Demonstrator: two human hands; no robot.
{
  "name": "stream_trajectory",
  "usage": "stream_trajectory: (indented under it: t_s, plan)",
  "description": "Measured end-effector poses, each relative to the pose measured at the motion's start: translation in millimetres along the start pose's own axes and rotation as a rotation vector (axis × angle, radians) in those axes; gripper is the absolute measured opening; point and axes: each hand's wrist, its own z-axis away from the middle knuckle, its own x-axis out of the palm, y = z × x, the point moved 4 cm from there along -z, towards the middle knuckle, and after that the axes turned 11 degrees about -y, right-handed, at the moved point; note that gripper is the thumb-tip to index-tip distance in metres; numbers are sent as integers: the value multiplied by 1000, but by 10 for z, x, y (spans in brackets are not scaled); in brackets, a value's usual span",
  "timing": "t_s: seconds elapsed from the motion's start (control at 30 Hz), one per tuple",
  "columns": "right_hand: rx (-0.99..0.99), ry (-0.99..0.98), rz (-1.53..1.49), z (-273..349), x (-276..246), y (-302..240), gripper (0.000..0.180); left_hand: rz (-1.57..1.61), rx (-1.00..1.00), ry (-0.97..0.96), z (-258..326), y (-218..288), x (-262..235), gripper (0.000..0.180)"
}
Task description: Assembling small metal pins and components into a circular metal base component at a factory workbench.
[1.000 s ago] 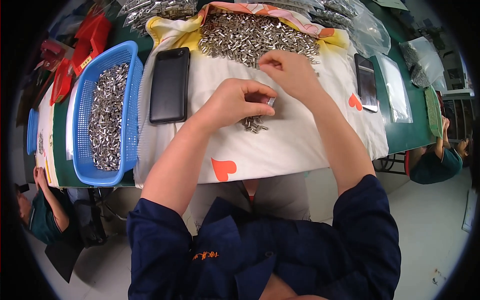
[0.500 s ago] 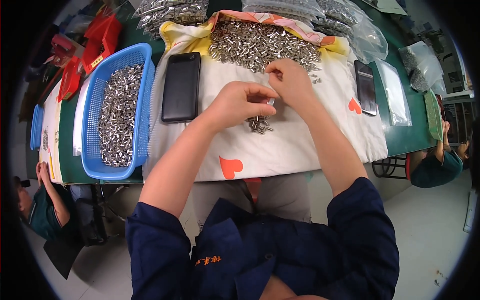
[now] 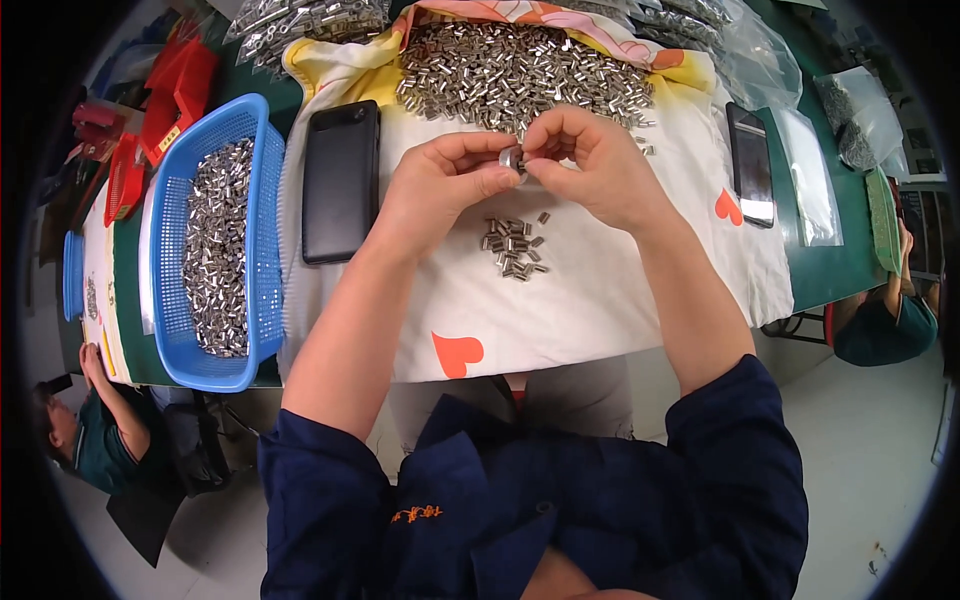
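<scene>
Head view: left fingers (image 3: 492, 180) pinch a shiny rounded metal piece (image 3: 508, 158); right fingers (image 3: 552, 178) bent, hold unclear.

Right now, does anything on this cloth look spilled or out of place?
Nothing plainly stands out. At most, a few stray pieces lie loose on the cloth, just off the right edge of the big pile, as if slightly scattered.

The metal pieces (image 3: 520, 75) are silver, the cloth (image 3: 590, 310) white with orange-red hearts (image 3: 457, 354) and a yellow-and-pink far edge, the basket (image 3: 266, 235) blue, the bench (image 3: 825, 278) dark green.
</scene>
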Motion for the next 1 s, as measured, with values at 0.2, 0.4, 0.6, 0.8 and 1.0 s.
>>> stream_trajectory:
  t_s: [0.2, 0.4, 0.6, 0.8, 1.0]
  plan:
    - [-55, 51, 500, 78, 73, -194, 10, -143, -4, 12, 7, 23, 78, 30]
    - [27, -13, 297, 43, -26, -92, 12, -142, -28, -38, 32, 25, 77, 29]
    - [121, -14, 231, -14, -190, 70, 14, -219, -74, -77, 17, -48, 150, 29]
    - [-164, 162, 966, -116, -59, 88, 12, -326, -143, -174, 64, -64, 199, 27]
    - [-77, 111, 1127, -23, -46, 29, 9, -210, -54, -95, -2, -45, 145, 27]
